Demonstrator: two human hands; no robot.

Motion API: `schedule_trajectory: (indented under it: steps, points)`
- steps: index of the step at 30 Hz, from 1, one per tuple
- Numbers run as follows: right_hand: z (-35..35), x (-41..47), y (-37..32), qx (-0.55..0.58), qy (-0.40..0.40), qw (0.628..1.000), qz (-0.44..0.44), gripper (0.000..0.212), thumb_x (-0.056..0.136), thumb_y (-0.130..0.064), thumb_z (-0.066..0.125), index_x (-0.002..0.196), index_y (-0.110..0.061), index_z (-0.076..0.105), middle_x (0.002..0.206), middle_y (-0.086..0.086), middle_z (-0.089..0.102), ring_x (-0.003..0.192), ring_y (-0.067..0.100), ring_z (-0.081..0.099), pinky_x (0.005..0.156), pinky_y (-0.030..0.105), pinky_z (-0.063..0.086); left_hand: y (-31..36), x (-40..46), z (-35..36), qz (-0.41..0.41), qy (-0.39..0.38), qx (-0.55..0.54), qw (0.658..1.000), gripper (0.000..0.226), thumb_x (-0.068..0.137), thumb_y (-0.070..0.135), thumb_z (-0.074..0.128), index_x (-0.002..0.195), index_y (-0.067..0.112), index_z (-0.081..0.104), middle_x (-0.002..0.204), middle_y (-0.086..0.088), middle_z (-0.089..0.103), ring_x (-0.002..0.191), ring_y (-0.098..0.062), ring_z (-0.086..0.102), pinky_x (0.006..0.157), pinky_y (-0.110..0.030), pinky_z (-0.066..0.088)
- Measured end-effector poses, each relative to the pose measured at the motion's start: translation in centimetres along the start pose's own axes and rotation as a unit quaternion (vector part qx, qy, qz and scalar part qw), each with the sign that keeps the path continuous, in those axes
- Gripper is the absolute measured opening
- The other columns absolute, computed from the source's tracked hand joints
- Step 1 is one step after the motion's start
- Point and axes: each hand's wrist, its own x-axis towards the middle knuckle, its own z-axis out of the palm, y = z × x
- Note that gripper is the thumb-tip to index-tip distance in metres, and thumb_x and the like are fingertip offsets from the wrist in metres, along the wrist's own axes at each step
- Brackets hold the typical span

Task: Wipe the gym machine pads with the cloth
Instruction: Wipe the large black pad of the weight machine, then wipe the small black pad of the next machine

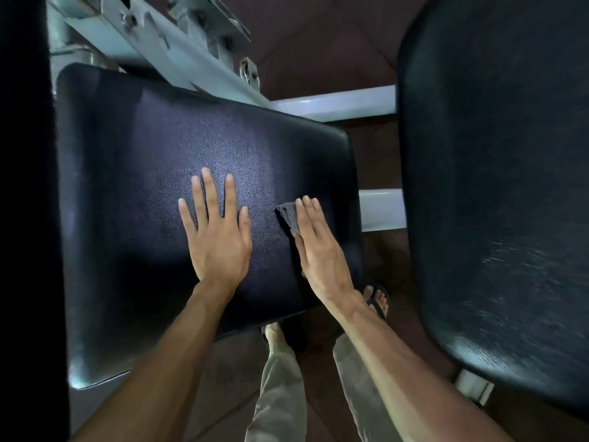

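1. Right, we see the grey cloth (289, 216) right of frame centre, lying on the black pad (143, 173); only a crumpled corner of it shows, the rest hidden under the fingers.
2. We have the right hand (317, 250) flat on top of the cloth, fingers straight and held close together, pressing it to the pad near the pad's right edge. No pinch, just a flat press.
3. We see the left hand (220, 237) at frame centre, palm down on bare pad surface, fingers spread apart, near the cloth but not touching it.
4. Pad fills the centre-left of the frame, textured black vinyl, rounded corners, tilted so its right end sits lower in the frame.
5. We note a second black pad (497, 186) down the right side of the frame, apart from the first.
6. Pale metal frame (178, 55) with bolts runs from the upper left to the gap between the pads; white bars (334, 102) cross that gap.
7. Lower centre: our legs in light trousers (280, 393) and feet in dark sandals (379, 301) on a dark reddish floor (318, 33).
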Motion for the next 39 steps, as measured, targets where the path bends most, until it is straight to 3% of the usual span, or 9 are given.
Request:
schedule_trajectory:
  steps: [6,8,11,14,19,23,29,33,39]
  points:
    - [-6.5,-6.7,-3.8,0.053,-0.12,0.98,0.152,0.052,0.106,-0.023,0.037,0.154,-0.006,0.024,0.162,0.007,0.023,0.153,0.02,0.013,0.124,0.033,0.017,1.4,-7.5,-4.6,0.086,-0.137,-0.088,0.983,0.054,0.107,0.035,0.018,0.157,0.014,0.017,0.166,-0.013,0.007,0.155,-0.027,0.001,0.125,-0.05,0.004]
    - [-8.9,-10.6,-5.8,0.045,-0.151,0.961,0.228,0.052,0.107,-0.026,0.032,0.155,-0.01,0.021,0.163,0.003,0.021,0.153,0.019,0.013,0.116,0.02,0.003,1.4,-12.1,-5.9,0.123,-0.194,-0.11,0.967,0.054,0.107,0.037,0.018,0.157,0.015,0.021,0.166,-0.012,0.01,0.155,-0.026,0.003,0.125,-0.047,0.003]
    - [-11.4,-17.0,-8.6,0.01,-0.165,0.938,0.305,0.052,0.108,-0.027,0.029,0.155,-0.009,0.02,0.162,0.009,0.025,0.151,0.025,0.018,0.106,0.018,-0.003,0.5,-18.7,-7.5,0.166,-0.255,-0.133,0.943,0.06,0.103,0.042,0.015,0.153,0.013,0.034,0.163,-0.015,0.023,0.154,-0.028,0.015,0.123,-0.048,0.015]
    - [-11.4,-23.5,-10.1,0.087,-0.114,0.916,0.374,0.048,0.105,-0.02,0.041,0.149,-0.002,0.035,0.154,0.019,0.037,0.144,0.031,0.034,0.112,0.023,0.018,-0.6,-23.6,-8.8,0.225,-0.325,-0.132,0.909,0.055,0.105,0.04,0.022,0.151,0.014,0.038,0.161,-0.015,0.029,0.152,-0.027,0.021,0.124,-0.042,0.018]
    - [-11.6,-34.1,-12.1,0.202,0.012,0.84,0.502,0.045,0.099,-0.018,0.05,0.143,-0.007,0.047,0.141,0.017,0.055,0.132,0.032,0.05,0.108,0.032,0.038,-0.7,-28.4,-10.5,0.373,-0.349,-0.058,0.858,0.085,0.087,0.056,0.004,0.142,0.01,0.051,0.148,-0.017,0.049,0.14,-0.032,0.043,0.119,-0.042,0.032]
    - [-12.0,-42.7,-15.0,0.241,0.123,0.777,0.569,0.041,0.098,-0.037,0.043,0.138,-0.03,0.043,0.13,0.007,0.06,0.121,0.032,0.056,0.105,0.049,0.042,3.0,-32.8,-13.8,0.471,-0.367,-0.009,0.802,0.054,0.101,0.046,0.03,0.138,0.013,0.053,0.137,-0.011,0.057,0.126,-0.028,0.055,0.109,-0.04,0.043]
    - [-11.0,-56.1,-19.0,0.301,0.292,0.675,0.607,0.04,0.103,-0.025,0.045,0.142,-0.017,0.048,0.131,0.002,0.059,0.12,0.018,0.057,0.096,0.024,0.041,9.0,-44.6,-14.6,0.608,-0.37,0.037,0.702,0.04,0.104,0.032,0.042,0.139,0.015,0.05,0.137,-0.009,0.054,0.126,-0.024,0.054,0.11,-0.035,0.041]
    - [-9.3,-66.8,-20.2,0.33,0.348,0.612,0.629,0.031,0.103,-0.026,0.045,0.132,-0.022,0.053,0.113,0.008,0.068,0.098,0.023,0.066,0.084,0.033,0.05,11.2,-55.5,-13.2,0.658,-0.368,0.083,0.651,0.039,0.104,0.031,0.043,0.137,0.015,0.051,0.135,-0.009,0.055,0.125,-0.024,0.054,0.109,-0.035,0.042]
    - [-8.9,-81.5,-20.8,0.344,0.409,0.542,0.648,0.034,0.102,-0.025,0.047,0.133,-0.016,0.054,0.115,0.007,0.066,0.101,0.019,0.063,0.09,0.032,0.048,11.5,-71.1,-10.5,0.696,-0.361,0.121,0.609,0.035,0.102,0.031,0.045,0.131,0.014,0.055,0.127,-0.011,0.059,0.118,-0.025,0.057,0.105,-0.039,0.045]
